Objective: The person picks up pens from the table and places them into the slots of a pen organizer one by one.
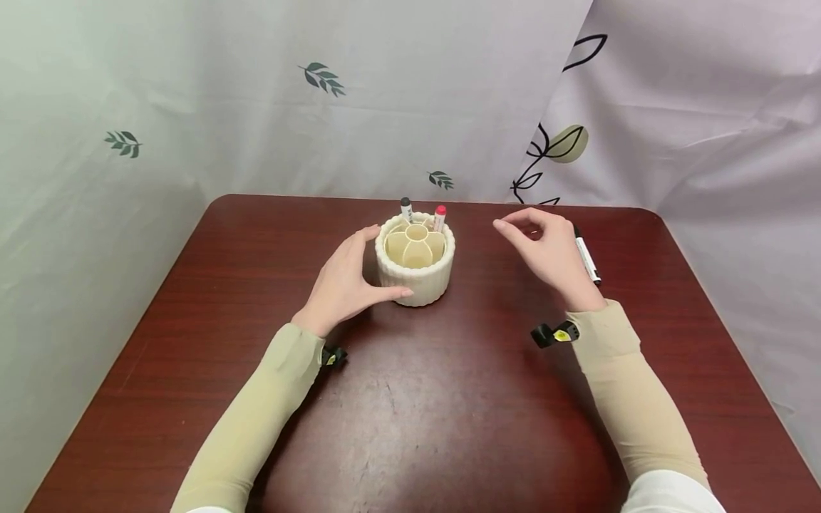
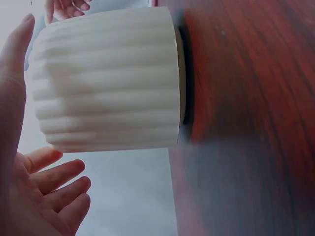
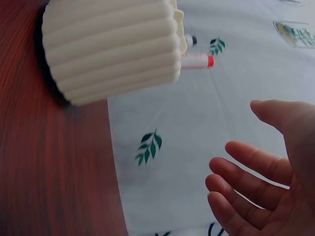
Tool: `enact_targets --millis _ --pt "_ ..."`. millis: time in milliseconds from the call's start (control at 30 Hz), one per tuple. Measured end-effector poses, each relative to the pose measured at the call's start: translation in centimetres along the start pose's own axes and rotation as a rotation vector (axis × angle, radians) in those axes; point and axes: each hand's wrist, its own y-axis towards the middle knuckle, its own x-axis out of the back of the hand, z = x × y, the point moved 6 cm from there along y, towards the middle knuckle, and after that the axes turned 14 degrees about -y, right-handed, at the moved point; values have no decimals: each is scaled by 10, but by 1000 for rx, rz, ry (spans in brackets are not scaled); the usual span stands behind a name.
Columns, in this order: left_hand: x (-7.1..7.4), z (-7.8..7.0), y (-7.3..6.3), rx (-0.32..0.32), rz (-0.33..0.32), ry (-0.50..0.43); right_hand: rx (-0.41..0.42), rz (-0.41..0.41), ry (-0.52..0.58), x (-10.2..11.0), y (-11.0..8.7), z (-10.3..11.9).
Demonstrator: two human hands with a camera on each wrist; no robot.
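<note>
A cream, ribbed pen holder (image 1: 415, 281) with petal-shaped compartments stands upright on the table. A black-capped marker (image 1: 406, 208) and a red-capped marker (image 1: 439, 218) stick up at its far side. My left hand (image 1: 343, 281) is spread at the holder's left side, thumb straight across its front and index fingertip right at the upper rim. Its other fingers (image 2: 66, 174) lie loosely bent, away from the wall. To the right of the holder, my right hand (image 1: 545, 246) hovers with relaxed fingers and nothing in them; in the right wrist view its thumb and fingertips (image 3: 216, 164) are apart.
A white marker (image 1: 587, 261) with black ends lies on the dark red table (image 1: 449, 399), right beside my right hand, which partly hides it. A pale curtain (image 1: 385, 128) with leaf prints hangs behind the table and along its sides.
</note>
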Motion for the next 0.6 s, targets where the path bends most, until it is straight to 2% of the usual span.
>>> enact_targets --millis 167,333,600 --pt "4 -1 -2 -30 -10 -9 -44 -9 -31 7 -4 -15" --pt "5 1 4 -37 -22 -81 -41 -18 -39 12 -7 -25" --pt "-6 5 19 -5 41 -176 -54 -21 -66 22 -11 -35"
